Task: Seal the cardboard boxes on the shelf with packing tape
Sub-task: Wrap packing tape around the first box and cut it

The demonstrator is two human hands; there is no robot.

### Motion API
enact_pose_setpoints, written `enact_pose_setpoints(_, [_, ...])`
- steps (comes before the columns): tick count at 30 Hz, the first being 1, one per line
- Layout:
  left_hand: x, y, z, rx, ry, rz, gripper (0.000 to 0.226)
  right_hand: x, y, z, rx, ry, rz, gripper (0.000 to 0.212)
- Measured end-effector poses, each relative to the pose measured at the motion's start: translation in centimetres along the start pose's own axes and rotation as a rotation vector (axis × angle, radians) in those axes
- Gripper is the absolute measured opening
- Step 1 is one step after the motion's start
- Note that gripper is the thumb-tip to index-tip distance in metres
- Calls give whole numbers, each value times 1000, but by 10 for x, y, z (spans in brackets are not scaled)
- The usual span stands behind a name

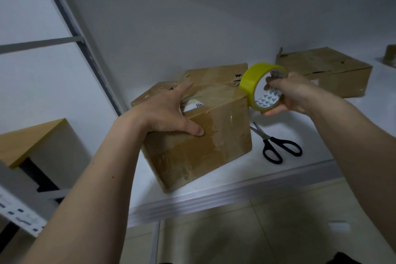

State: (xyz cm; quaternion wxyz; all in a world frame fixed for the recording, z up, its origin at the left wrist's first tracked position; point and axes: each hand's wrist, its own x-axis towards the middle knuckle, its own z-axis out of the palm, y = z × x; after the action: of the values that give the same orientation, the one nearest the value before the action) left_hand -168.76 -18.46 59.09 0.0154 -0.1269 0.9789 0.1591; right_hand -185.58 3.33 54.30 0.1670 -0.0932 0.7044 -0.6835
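Two cardboard boxes sit on the white shelf (278, 169): the near box (199, 135) under my left hand (165, 113), which lies flat-fingered on its top, and the far box (325, 70) well apart. My right hand (293, 92) grips the yellow tape roll (250, 81) beside the near box. Scissors (276, 146) lie just right of it.
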Motion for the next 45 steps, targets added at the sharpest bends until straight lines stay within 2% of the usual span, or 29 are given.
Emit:
enact_pose_setpoints(5, [-2, 1, -1, 58, -14, -14, 116, 1, 13, 3, 3, -30, 87, 20])
enact_pose_setpoints(8, [-5, 9, 2, 186, -33, -69, 114, 5, 14, 2, 22, -22, 104, 21])
enact_pose_setpoints(12, [-13, 30, 8, 389, -118, -176, 116, 8, 22, 13, 225, 5, 139, 34])
enact_pose_setpoints(15, [-18, 42, 2, 334, -215, -225, 130, 4, 36, 41, 459, -77, 256, 26])
enact_pose_setpoints(19, [-16, 44, -10, 307, -203, -221, 131, -2, 38, 75, 463, -141, 261, 30])
enact_pose_setpoints(23, [4, 44, -27, 311, -187, -171, 106, 5, 34, 82, 542, -44, 213, 25])
enact_pose_setpoints(28, [44, 66, -33, 312, -8, 4, 79, 16, 35, 85, 515, 9, 170, 11])
enact_pose_setpoints(32, [67, 63, -16, 154, -37, 85, 54, 24, 35, 84, 434, 55, 100, 14])
enact_pose_setpoints(38, [70, 34, 2, 6, 103, 73, 56, 37, 30, 93, 190, 157, 15, 16])
enact_pose_setpoints(42, [63, 17, 11, -188, 187, 112, 39, 37, 19, 107, 187, 44, -29, 29])
enact_pose_setpoints(45, [60, 8, 15, -317, 213, 111, 45, 36, 7, 117, 233, -5, -57, 20])
